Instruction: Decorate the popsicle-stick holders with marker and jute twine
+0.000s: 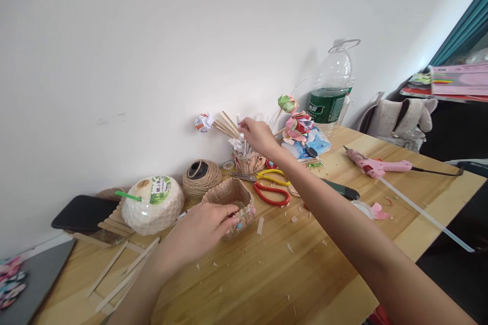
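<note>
At six o'clock the left hand pinched the craft-stick basket by its near wall, apparently steadying it; at the basket's one o'clock, the right hand (hold unclear) met white-tipped sticks.

Small tan box, open-topped, scalloped rim, pink and blue ornaments on outside; stands upright on desk. Tan holder, rough-textured, stands upright just behind box, packed with wooden sticks leaning left and slim white items.
</note>
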`<state>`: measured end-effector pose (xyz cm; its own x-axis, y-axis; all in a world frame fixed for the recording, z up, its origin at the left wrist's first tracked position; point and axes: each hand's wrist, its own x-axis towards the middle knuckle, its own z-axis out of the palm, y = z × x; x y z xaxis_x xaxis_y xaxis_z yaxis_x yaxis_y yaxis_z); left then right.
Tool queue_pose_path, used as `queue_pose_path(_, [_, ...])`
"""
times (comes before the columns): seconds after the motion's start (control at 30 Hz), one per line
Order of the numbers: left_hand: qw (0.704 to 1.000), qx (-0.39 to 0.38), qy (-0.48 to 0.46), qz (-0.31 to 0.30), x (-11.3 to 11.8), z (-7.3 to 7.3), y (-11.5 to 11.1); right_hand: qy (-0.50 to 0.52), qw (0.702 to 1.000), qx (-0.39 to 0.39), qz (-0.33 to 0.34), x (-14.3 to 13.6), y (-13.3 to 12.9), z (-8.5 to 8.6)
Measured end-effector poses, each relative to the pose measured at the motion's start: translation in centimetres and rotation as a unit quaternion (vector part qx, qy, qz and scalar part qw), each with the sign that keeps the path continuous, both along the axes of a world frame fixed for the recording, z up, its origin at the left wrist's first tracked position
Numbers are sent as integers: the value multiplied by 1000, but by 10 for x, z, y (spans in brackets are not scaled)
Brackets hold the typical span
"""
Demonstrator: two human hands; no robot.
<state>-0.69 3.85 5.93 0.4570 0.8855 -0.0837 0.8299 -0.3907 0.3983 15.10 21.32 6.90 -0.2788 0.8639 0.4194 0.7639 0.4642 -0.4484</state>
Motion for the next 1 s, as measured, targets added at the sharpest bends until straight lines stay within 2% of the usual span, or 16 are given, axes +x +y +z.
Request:
queue_pose_path(0.07, [999, 43, -16, 16, -2, -2, 1, 35, 999, 41, -5, 2, -18, 14])
queue_pose_path(0.13, [987, 139, -59, 50, -3, -4, 2, 89, 992, 93, 8, 4, -43, 27])
queue_pose_path(0.2, [951, 272, -119, 91, -3, -7, 1, 206, 962, 161, 79, 6, -72, 35])
queue_pose_path(0.23, [927, 329, -145, 107, -3, -7, 0, 255, 946, 166, 114, 7, -87, 36])
queue_pose_path(0.3, [893, 395, -175, 123, -1, -7, -2, 331, 919, 112, 184, 8, -112, 33])
queue_pose_path(0.4, [894, 415, -150, 82, 2, -4, -7, 409, 872, -16, 270, 12, -135, 23])
queue_pose_path(0.47, [891, 437, -114, 47, 4, -1, -10, 431, 854, -71, 284, 15, -140, 19])
queue_pose_path(0.57, [868, 487, -80, 51, 7, 3, -14, 423, 849, -137, 286, 21, -141, 24])
queue_pose_path(0.7, [846, 530, -50, 34, 10, 7, -20, 349, 816, -276, 370, 23, -142, 38])
queue_pose_path(0.77, [839, 543, -31, 17, 10, 9, -23, 321, 807, -314, 383, 22, -144, 42])
queue_pose_path(0.93, [856, 514, -33, -39, 9, 14, -28, 242, 829, -322, 388, 26, -152, 55])
queue_pose_path(1.0, [866, 495, -58, -34, 2, 19, -30, 227, 847, -291, 382, 38, -152, 66])
